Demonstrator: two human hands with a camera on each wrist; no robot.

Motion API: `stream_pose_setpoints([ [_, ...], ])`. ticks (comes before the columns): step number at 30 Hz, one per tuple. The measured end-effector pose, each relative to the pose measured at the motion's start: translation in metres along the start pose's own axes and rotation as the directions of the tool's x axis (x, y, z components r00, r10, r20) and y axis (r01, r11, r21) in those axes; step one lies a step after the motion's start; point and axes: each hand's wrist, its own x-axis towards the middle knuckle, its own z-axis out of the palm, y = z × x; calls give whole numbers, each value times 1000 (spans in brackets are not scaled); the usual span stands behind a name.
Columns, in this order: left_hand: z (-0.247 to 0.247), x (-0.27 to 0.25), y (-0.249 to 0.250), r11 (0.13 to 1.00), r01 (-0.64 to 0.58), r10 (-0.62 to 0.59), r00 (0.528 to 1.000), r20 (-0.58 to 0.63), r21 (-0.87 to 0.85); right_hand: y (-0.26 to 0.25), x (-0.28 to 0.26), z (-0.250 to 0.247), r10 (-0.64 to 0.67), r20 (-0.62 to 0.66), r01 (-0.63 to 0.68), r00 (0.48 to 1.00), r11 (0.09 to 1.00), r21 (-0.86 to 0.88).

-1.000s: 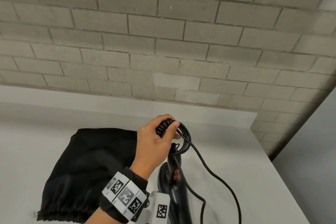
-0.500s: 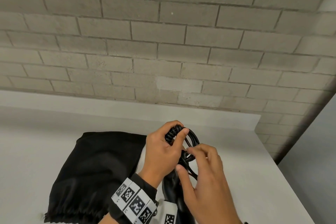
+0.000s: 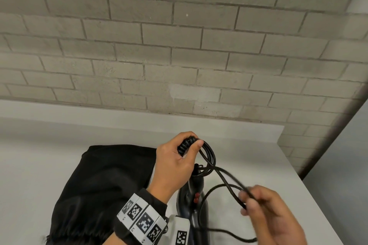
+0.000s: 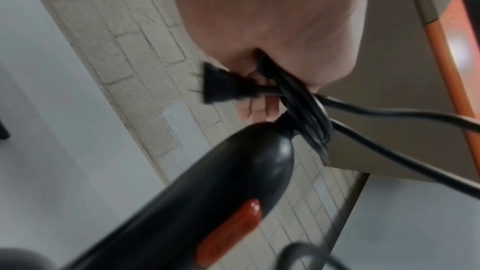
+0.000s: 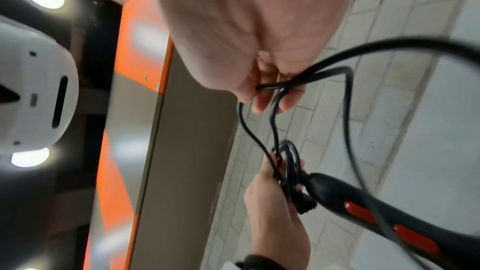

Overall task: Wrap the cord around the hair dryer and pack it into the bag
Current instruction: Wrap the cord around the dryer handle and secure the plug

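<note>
**Right hand pulled back with slack**

Half a second ago the right hand [image 3: 272, 217] was at the coil; now it's at 4 o'clock from it, pinching loose cord [image 3: 227, 180]. Left hand [image 3: 175, 163] grips coil and plug [image 4: 221, 85] above the dryer [image 3: 194, 205]. Bag [image 3: 99, 189] on table [image 3: 249, 157], unused. Another loop likely next.

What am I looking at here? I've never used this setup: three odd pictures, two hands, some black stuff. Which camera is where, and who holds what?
No machine: a person works bare-handed, with a camera on the head and one on each wrist. The head view looks down at a white table before a brick wall. On it lies a black bag. The left hand grips the coiled cord and the plug at the end of the hair dryer handle. The right hand pinches a loose loop of cord in its fingers. The wrist views show the same from below each palm.
</note>
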Motion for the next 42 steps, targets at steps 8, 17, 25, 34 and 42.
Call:
stream_pose_setpoints([
  [8, -11, 9, -11, 995, 99, -99, 993, -65, -1, 39, 2, -93, 126, 17, -109, 992, 772, 627],
  [17, -15, 8, -15, 991, 118, -120, 992, -29, -69, 64, 14, -129, 284, 29, -281, 958, 956, -82],
  [25, -6, 5, -8, 980, 125, -126, 992, 4, -152, 36, 31, -73, 144, 164, -43, 976, 865, -500],
  [34, -3, -2, -3, 993, 66, -63, 997, 32, -94, -10, 41, 25, 252, 531, 20, 809, 891, -453],
  [42, -6, -6, 0, 999, -12, 15, 996, 91, -35, -30, 70, 33, -276, 514, 541, 812, 685, -487],
])
